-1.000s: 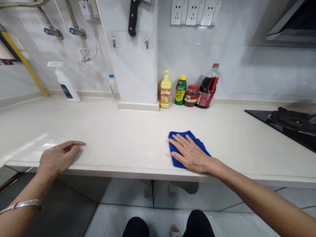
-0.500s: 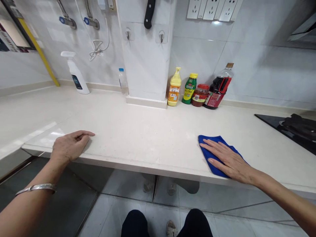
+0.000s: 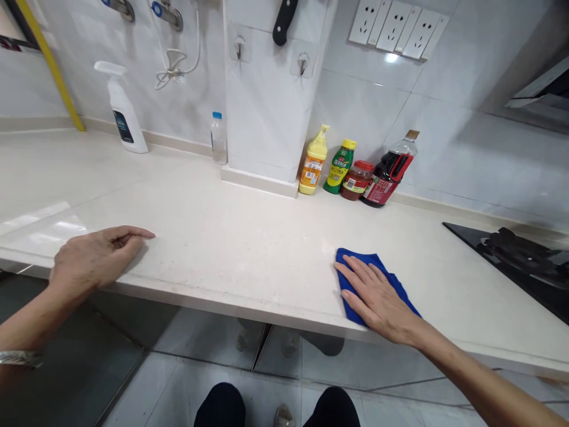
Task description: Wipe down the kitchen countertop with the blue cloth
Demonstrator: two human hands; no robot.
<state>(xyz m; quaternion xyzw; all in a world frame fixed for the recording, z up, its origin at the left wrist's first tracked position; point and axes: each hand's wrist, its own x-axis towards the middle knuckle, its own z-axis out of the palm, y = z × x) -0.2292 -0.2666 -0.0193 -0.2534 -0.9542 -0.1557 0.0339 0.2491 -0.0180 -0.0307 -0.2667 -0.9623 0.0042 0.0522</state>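
My right hand (image 3: pixel 376 296) lies flat on a folded blue cloth (image 3: pixel 404 292), its fingers stretched out and a little spread. Cloth and palm press on the pale countertop (image 3: pixel 249 237) close to its front edge. Over on the left, my left hand (image 3: pixel 100 255) rests on the same counter near the edge. Its index finger points to the right, the thumb lies under it and the other fingers are curled in. I see nothing held there. Small specks show on the counter between the hands.
Along the wall stand a white spray bottle (image 3: pixel 127 121), a clear blue-capped bottle (image 3: pixel 219 142), a yellow bottle (image 3: pixel 312 166), a green bottle (image 3: pixel 340 169), a red-lidded jar (image 3: pixel 357 179) and a large dark sauce bottle (image 3: pixel 389 175). A black cooktop (image 3: pixel 515 261) is at right. A knife handle (image 3: pixel 284 21) hangs above.
The view has tilted and shifted slightly. My right hand and the blue cloth sit a bit further left, closer below the bottles. My left hand keeps its shape and appears further left in view.
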